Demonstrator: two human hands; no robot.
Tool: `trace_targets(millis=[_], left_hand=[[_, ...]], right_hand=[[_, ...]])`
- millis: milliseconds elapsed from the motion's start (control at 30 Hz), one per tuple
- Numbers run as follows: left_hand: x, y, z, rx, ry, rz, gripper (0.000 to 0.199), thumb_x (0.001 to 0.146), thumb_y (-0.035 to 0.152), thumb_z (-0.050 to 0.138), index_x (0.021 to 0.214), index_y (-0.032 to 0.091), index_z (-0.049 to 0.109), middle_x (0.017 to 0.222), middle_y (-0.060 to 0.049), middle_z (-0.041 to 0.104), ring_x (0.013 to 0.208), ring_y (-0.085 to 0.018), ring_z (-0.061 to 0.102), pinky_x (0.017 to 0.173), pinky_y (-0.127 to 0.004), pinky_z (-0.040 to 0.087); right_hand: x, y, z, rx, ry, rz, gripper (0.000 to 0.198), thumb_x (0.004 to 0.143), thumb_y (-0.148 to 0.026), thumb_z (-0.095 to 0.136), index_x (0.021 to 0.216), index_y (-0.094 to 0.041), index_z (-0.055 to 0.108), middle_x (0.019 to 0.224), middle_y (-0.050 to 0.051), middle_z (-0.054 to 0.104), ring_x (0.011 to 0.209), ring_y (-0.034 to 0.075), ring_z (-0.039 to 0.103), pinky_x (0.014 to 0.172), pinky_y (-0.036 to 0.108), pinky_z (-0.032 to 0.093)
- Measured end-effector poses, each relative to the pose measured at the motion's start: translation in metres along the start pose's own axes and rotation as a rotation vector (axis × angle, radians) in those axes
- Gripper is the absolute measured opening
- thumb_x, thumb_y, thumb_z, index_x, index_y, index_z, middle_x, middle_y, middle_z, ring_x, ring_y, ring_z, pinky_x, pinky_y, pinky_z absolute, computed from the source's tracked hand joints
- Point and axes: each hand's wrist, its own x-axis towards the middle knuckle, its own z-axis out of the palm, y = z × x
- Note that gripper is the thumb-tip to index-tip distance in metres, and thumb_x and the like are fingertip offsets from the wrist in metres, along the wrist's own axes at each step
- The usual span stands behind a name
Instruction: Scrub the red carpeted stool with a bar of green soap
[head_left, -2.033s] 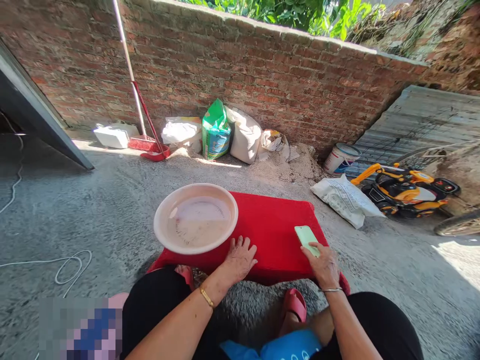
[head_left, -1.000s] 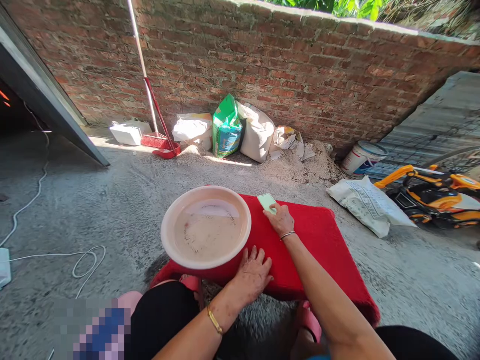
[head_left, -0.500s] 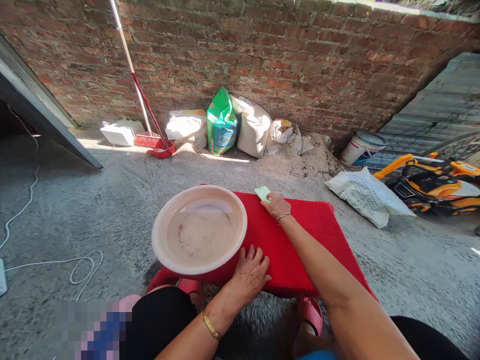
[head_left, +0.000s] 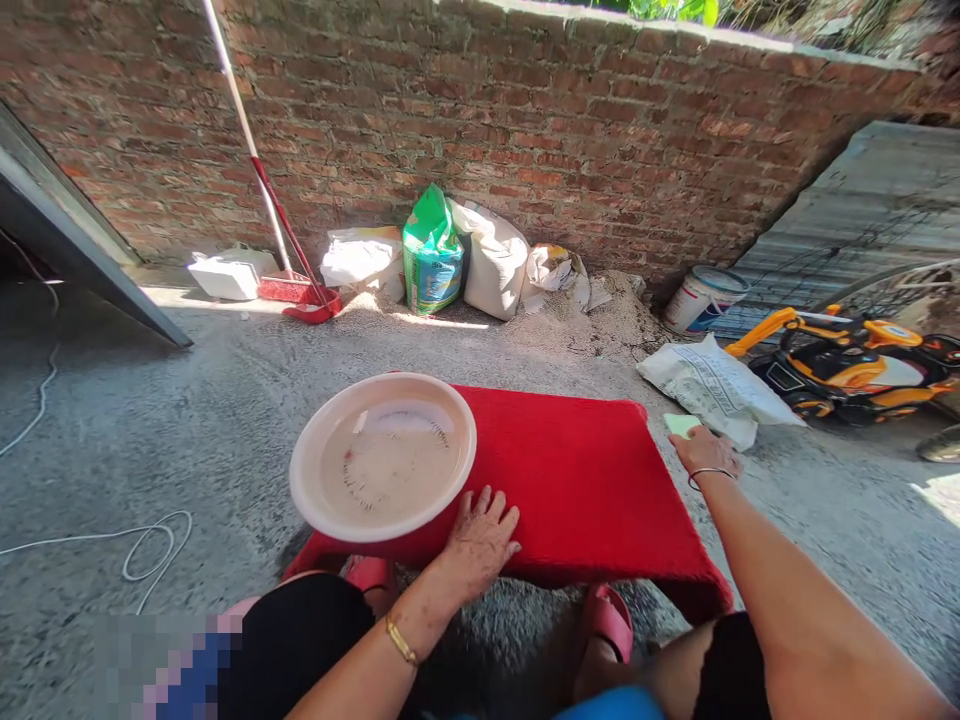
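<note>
My left hand point(head_left: 480, 540) lies on the near edge of a red cloth point(head_left: 555, 470), fingers spread and holding nothing. This cloth covers a low table in front of my knees. Just beyond those fingers, on the table's left side, stands a pale pink basin point(head_left: 307, 490) with water in it and small dark marks in a ring at the bottom. Out past the table's right edge, my right hand point(head_left: 703, 455) is closed on a pale green flat rectangular thing point(head_left: 681, 424). Its kind is unclear, as my fingers cover part of it.
Along the brick wall point(head_left: 525, 130) stand a broom with a red dustpan point(head_left: 315, 308), a green bag point(head_left: 433, 250) and a white sack point(head_left: 495, 265). A printed sack point(head_left: 716, 385), a bucket point(head_left: 705, 298) and a yellow-black toy vehicle point(head_left: 855, 365) are to the right. A white cable point(head_left: 169, 540) lies left.
My right hand has moved right with the pale green thing, from the table's far edge to beyond its right side. My left hand stays on the red cloth. The view has shifted slightly.
</note>
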Motion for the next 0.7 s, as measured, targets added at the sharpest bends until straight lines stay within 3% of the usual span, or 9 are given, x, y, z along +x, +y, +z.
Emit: trace_targets(millis=[233, 400, 533, 633, 700], left_hand=[[0.0, 0.002, 0.001, 0.005, 0.012, -0.022, 0.046, 0.093, 0.039, 0.05, 0.136, 0.021, 0.052, 0.143, -0.015, 0.049, 0.136, -0.036, 0.037, 0.11, -0.057, 0.03], [-0.001, -0.001, 0.014, 0.009, 0.059, -0.039, 0.046, 0.094, 0.042, 0.049, 0.135, 0.023, 0.054, 0.142, -0.016, 0.049, 0.137, -0.035, 0.038, 0.111, -0.057, 0.028], [0.001, -0.004, 0.023, -0.029, 0.124, 0.04, 0.066, 0.085, 0.061, 0.055, 0.142, 0.031, 0.045, 0.152, -0.015, 0.038, 0.142, -0.036, 0.028, 0.113, -0.061, 0.021], [0.005, -0.001, 0.027, -0.036, 0.088, 0.195, 0.086, 0.074, 0.071, 0.061, 0.147, 0.037, 0.034, 0.159, -0.014, 0.023, 0.146, -0.036, 0.019, 0.113, -0.065, 0.013], [0.009, 0.003, 0.029, -0.018, 0.051, 0.223, 0.088, 0.072, 0.068, 0.065, 0.148, 0.038, 0.031, 0.159, -0.015, 0.021, 0.146, -0.036, 0.018, 0.112, -0.067, 0.013]], right_hand=[[-0.016, 0.062, 0.002, 0.168, -0.006, -0.004, 0.05, 0.072, -0.054, 0.059, 0.105, -0.018, 0.07, 0.107, 0.021, 0.067, 0.103, 0.035, 0.061, 0.079, 0.043, 0.044], [-0.039, 0.084, 0.005, 0.321, 0.025, -0.024, 0.047, 0.068, -0.06, 0.055, 0.091, -0.021, 0.07, 0.085, 0.013, 0.069, 0.083, 0.032, 0.062, 0.07, 0.041, 0.045], [-0.049, 0.066, 0.0, 0.422, 0.015, -0.073, 0.054, 0.067, -0.065, 0.052, 0.095, -0.021, 0.069, 0.089, 0.011, 0.068, 0.085, 0.029, 0.061, 0.07, 0.038, 0.044], [-0.064, 0.033, 0.003, 0.451, 0.007, -0.225, 0.054, 0.071, -0.063, 0.052, 0.097, -0.019, 0.069, 0.093, 0.011, 0.067, 0.09, 0.028, 0.059, 0.075, 0.037, 0.044], [-0.082, 0.008, 0.008, 0.444, -0.013, -0.362, 0.05, 0.075, -0.06, 0.053, 0.098, -0.019, 0.069, 0.092, 0.01, 0.065, 0.091, 0.025, 0.059, 0.078, 0.035, 0.044]])
